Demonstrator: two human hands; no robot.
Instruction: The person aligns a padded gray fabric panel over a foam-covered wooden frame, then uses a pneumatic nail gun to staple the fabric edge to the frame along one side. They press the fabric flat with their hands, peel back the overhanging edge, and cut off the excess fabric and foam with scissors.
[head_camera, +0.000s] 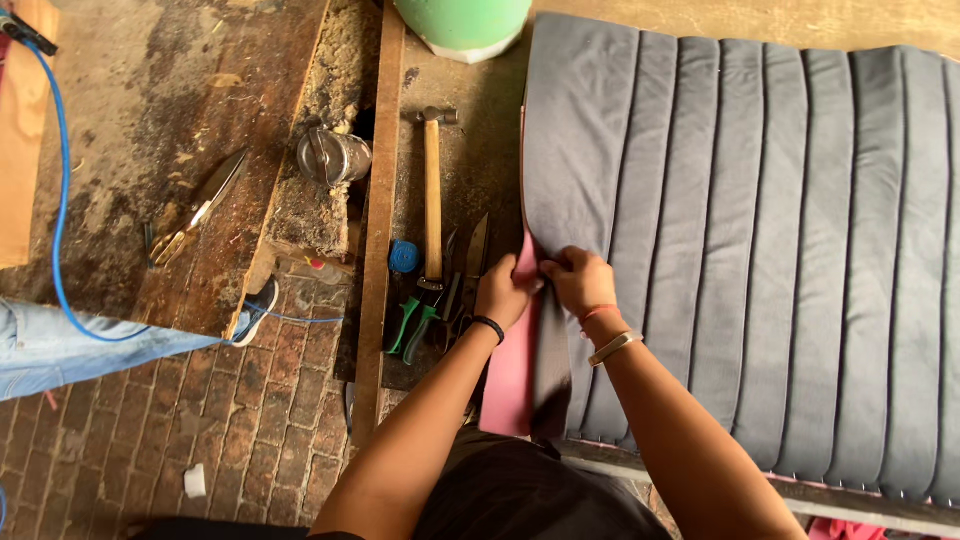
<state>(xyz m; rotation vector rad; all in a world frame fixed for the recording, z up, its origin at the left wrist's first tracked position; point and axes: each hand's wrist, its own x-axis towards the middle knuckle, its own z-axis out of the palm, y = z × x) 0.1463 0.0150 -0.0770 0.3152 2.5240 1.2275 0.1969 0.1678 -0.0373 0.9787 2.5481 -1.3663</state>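
Head view showed both hands pinched shut on the left edge of a grey cushion (740, 230), meeting just where it overlapped a pink sheet (512, 370). The left hand (503, 292) gripped the pink sheet's upper tip together with the cushion edge; the right hand (578, 280), touching it, pressed fingers down onto the grey fabric beside it. Holding them so close probably kept the two layers lined up at one spot along the seam.

The cushion spread away to the right of the hands, a wide padded panel of dull grey cloth stitched into long parallel channels, its surface soft and a little creased near the grip. The pink sheet ran from the hands back towards the person, narrow and smooth, tucked under the grey edge.

Just left of the left hand lay green-handled pliers (412, 322), scissors (462, 280) and a hammer (433, 190), likely set there to be within easy reach. A small blue roll (403, 256) sat beside them. Farther left a metal can (333, 156) stood on a rough plank (170, 150), well apart.
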